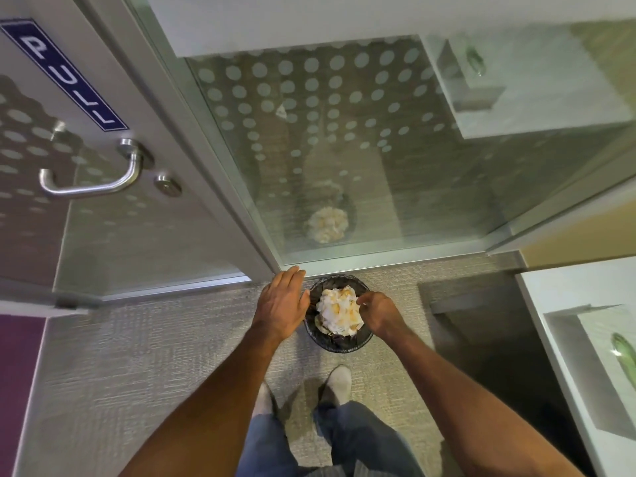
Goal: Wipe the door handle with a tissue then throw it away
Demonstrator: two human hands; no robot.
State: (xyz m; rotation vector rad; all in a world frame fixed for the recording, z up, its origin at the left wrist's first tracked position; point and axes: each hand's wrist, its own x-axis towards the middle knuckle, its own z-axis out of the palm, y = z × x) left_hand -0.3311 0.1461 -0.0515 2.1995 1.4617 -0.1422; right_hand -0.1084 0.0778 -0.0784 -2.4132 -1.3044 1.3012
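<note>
A small black bin [339,340] lined with a dark bag stands on the carpet by the glass wall, heaped with crumpled white tissues [339,313]. My right hand [378,311] hovers over the bin's right side, fingers curled down onto the tissue pile; whether it grips a tissue is unclear. My left hand [284,302] is flat with fingers apart, beside the bin's left rim, holding nothing. The steel lever door handle [93,177] is on the glass door at upper left, under a blue PULL sign [65,75].
A dotted glass wall [344,149] rises just behind the bin and mirrors it. A white counter with a tissue box [609,359] stands at right. My feet [339,382] are on the grey carpet below the bin. The door frame [206,160] runs left of it.
</note>
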